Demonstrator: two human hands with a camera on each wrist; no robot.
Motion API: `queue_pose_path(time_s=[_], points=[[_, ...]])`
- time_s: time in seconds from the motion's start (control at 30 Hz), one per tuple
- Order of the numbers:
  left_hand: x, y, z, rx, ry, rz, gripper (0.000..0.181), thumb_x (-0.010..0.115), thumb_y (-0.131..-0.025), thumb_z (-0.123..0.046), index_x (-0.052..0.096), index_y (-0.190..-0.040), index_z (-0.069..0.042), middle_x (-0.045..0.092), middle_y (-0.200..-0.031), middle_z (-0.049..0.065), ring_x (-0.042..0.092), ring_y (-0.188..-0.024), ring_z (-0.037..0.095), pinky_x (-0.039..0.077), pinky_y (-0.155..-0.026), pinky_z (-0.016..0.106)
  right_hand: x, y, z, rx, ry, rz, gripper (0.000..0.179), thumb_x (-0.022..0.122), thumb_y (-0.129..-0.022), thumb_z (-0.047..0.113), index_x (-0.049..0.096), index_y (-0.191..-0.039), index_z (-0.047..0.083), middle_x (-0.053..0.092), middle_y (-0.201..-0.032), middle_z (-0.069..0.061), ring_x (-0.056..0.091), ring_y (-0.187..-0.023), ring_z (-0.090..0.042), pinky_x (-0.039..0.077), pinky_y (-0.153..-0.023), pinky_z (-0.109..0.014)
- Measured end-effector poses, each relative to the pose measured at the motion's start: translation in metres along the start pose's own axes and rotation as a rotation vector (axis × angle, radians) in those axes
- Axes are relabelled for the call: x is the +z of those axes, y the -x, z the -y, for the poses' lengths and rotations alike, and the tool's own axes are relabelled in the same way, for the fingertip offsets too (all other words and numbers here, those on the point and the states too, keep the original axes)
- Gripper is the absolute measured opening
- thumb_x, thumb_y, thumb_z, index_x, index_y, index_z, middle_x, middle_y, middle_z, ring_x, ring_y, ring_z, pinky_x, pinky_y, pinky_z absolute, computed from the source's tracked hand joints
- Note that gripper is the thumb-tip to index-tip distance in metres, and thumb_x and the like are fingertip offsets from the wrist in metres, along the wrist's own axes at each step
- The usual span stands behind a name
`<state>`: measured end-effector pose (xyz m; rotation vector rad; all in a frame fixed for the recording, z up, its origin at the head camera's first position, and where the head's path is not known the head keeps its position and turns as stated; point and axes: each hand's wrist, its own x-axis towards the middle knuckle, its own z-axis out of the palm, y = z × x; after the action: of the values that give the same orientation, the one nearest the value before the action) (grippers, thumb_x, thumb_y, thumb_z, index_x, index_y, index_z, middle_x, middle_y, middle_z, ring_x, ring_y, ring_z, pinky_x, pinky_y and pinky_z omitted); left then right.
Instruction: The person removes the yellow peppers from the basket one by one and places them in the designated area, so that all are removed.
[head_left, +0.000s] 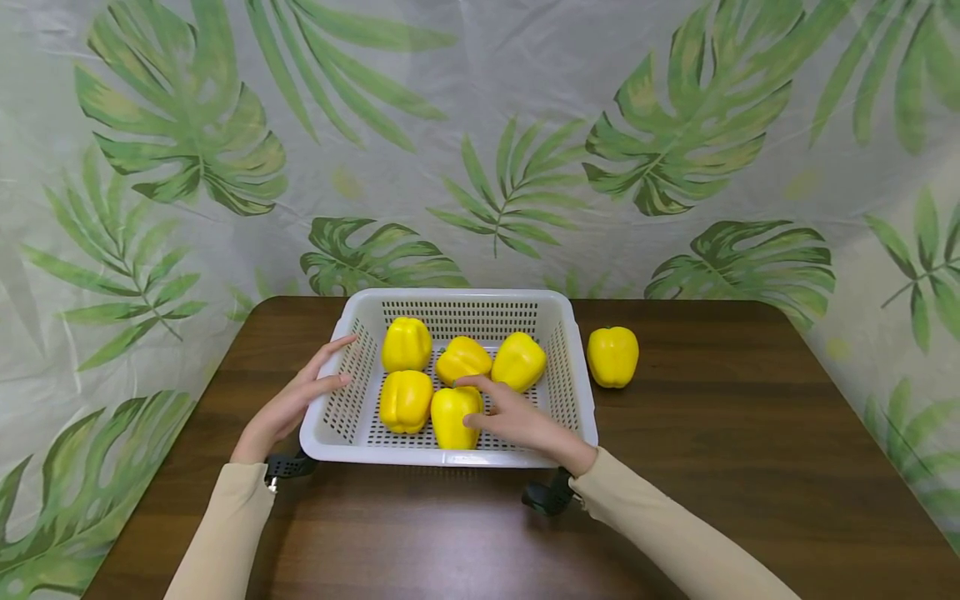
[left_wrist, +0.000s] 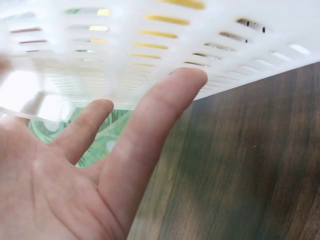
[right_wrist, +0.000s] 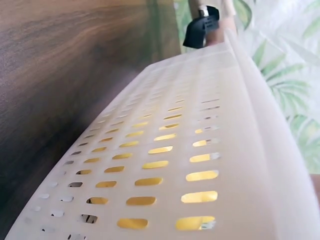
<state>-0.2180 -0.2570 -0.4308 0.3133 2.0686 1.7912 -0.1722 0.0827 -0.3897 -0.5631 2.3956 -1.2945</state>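
A white perforated plastic basket (head_left: 450, 457) stands on the table, holding several yellow bell peppers. My right hand (head_left: 517, 414) reaches in over the front right rim. Its thumb and index finger bend round the upper right part of the front pepper (head_left: 450, 421), thumb on the near face, index finger over the top. At the basket's left side is my left hand (head_left: 292, 400), with fingers extended along the wall. In the left wrist view its thumb (left_wrist: 150, 120) reaches the slotted outer wall. The right wrist view shows the basket's outer front wall (right_wrist: 240, 165) but hides the fingers.
One more yellow bell pepper (head_left: 612, 357) stands on the dark wooden table (head_left: 750, 433), just right of the basket. Behind the table hangs a leaf-patterned cloth (head_left: 510, 75). Each wrist carries a black strapped device, the right one (head_left: 549, 493) by the basket's front edge.
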Motion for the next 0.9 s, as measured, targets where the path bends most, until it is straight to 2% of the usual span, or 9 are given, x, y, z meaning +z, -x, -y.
queue_pose_path(time_s=[0.27,0.47,0.6,0.73,0.8,0.9], points=[[0.0009,0.0002,-0.0009,-0.004,-0.013,-0.005,0.064,0.05,-0.098,-0.022,0.017,-0.151,-0.03,0.013,-0.153,0.018,0.044,-0.116,0.051,0.052,-0.076,0.056,0.0038,-0.0045,-0.0017,-0.015,0.073,0.033,0.053,0.061,-0.09,0.011,0.044,-0.141,0.007,0.045,-0.141,-0.016,0.046,-0.121,-0.027,0.032,-0.105,-0.048],[0.0014,0.0007,-0.0015,-0.003,-0.023,-0.007,0.064,0.05,-0.098,-0.023,0.017,-0.152,-0.03,0.014,-0.153,0.018,0.044,-0.116,0.051,0.052,-0.076,0.055,0.006,-0.0045,-0.0012,-0.041,0.109,0.04,0.049,0.062,-0.09,0.008,0.048,-0.137,0.005,0.047,-0.139,-0.016,0.047,-0.116,-0.025,0.035,-0.102,-0.047],[0.001,0.0009,-0.0011,0.001,-0.031,-0.008,0.064,0.051,-0.097,-0.024,0.017,-0.151,-0.03,0.014,-0.153,0.018,0.045,-0.115,0.051,0.052,-0.075,0.055,0.0064,-0.0048,0.0,-0.033,0.134,0.033,0.048,0.064,-0.088,0.008,0.051,-0.135,0.007,0.052,-0.128,-0.015,0.049,-0.098,-0.025,0.042,-0.087,-0.041],[0.0006,0.001,-0.0012,0.003,-0.028,-0.005,0.064,0.05,-0.098,-0.023,0.017,-0.151,-0.03,0.015,-0.152,0.019,0.045,-0.115,0.051,0.052,-0.075,0.055,0.0065,-0.0045,0.0008,-0.003,0.126,0.016,0.047,0.066,-0.087,0.008,0.054,-0.132,0.012,0.051,-0.119,-0.014,0.047,-0.089,-0.028,0.04,-0.073,-0.035],[0.0006,0.001,-0.0016,0.003,-0.026,-0.003,0.063,0.05,-0.098,-0.023,0.017,-0.151,-0.03,0.015,-0.152,0.019,0.045,-0.115,0.051,0.052,-0.075,0.056,0.0064,-0.0043,0.0005,-0.004,0.115,0.005,0.046,0.066,-0.086,0.008,0.056,-0.131,0.012,0.05,-0.119,-0.014,0.047,-0.082,-0.025,0.039,-0.068,-0.031],[0.0012,0.0006,-0.0018,0.003,-0.026,-0.001,0.063,0.05,-0.098,-0.023,0.016,-0.151,-0.03,0.014,-0.153,0.019,0.045,-0.114,0.05,0.052,-0.075,0.056,0.0059,-0.0043,-0.0001,-0.029,0.098,-0.013,0.047,0.067,-0.085,0.005,0.056,-0.13,0.011,0.057,-0.11,-0.01,0.041,-0.061,-0.017,0.036,-0.057,-0.025]])
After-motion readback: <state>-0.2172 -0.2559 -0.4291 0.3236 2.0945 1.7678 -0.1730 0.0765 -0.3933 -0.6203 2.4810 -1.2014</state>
